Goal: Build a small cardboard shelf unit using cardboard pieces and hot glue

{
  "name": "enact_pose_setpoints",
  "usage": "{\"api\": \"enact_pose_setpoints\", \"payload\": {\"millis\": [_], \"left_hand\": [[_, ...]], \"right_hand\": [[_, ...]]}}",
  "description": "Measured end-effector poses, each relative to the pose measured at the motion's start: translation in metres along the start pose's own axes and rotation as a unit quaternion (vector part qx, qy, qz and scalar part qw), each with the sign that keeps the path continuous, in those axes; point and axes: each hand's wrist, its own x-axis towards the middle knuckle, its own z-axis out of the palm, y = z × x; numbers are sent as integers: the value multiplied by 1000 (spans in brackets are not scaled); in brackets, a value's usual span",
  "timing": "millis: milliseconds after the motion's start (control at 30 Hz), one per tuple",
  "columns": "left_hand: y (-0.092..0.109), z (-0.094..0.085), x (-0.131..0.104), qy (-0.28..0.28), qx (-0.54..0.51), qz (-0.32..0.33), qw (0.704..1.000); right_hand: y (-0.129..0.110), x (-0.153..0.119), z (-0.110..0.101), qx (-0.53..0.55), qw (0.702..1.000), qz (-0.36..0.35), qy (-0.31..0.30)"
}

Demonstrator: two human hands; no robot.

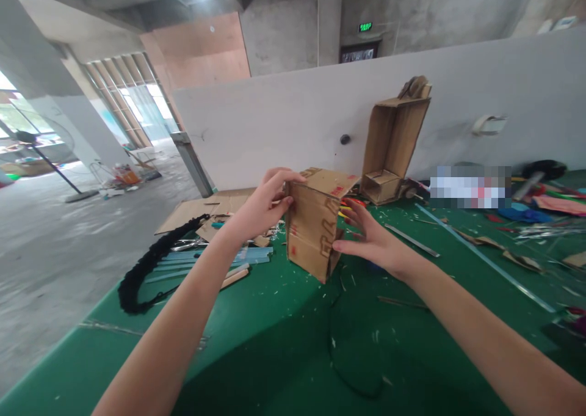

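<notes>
A small brown cardboard box (311, 220) stands tilted on the green table, with red print and darker marks on its faces. My left hand (272, 202) grips its upper left edge, the fingers over the top and the thumb against the side. At the box's right side is my right hand (366, 236), its fingers spread and curved. Its thumb tip meets the lower right edge, while the other fingertips are partly hidden near red and yellow handles (353, 205) behind the box.
Behind stands a tall open cardboard piece (396, 135) with round parts. Left lie black fuzzy trim (137, 284), pale blue strips (215, 258) and cardboard sheets (187, 211). A metal strip (412, 240) and a long clear strip (489, 260) lie right. A white partition (274, 123) borders the green table (274, 355).
</notes>
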Motion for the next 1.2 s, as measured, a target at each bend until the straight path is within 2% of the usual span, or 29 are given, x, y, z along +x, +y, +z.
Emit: {"api": "enact_pose_setpoints", "payload": {"millis": [133,400,467,633,733,1033,1200], "left_hand": [[-2,-1,0,7,-25,-30,999],[41,-3,-10,-90,44,-122,987],[46,2,-11,-83,41,-144,985],[49,19,-11,-28,71,-184,980],[49,24,-11,-10,89,-172,981],[35,21,-12,-30,46,-78,995],[22,11,-10,-52,-52,-58,996]], "right_hand": [[-2,-3,12,93,991,87,-42],[2,-12,37,148,977,151,-34],[2,-13,40,137,979,152,-13],[0,-15,46,151,977,149,15],[-3,-17,48,143,978,151,31],[-9,-23,52,104,986,118,47],[-14,-27,48,68,992,94,46]]}}
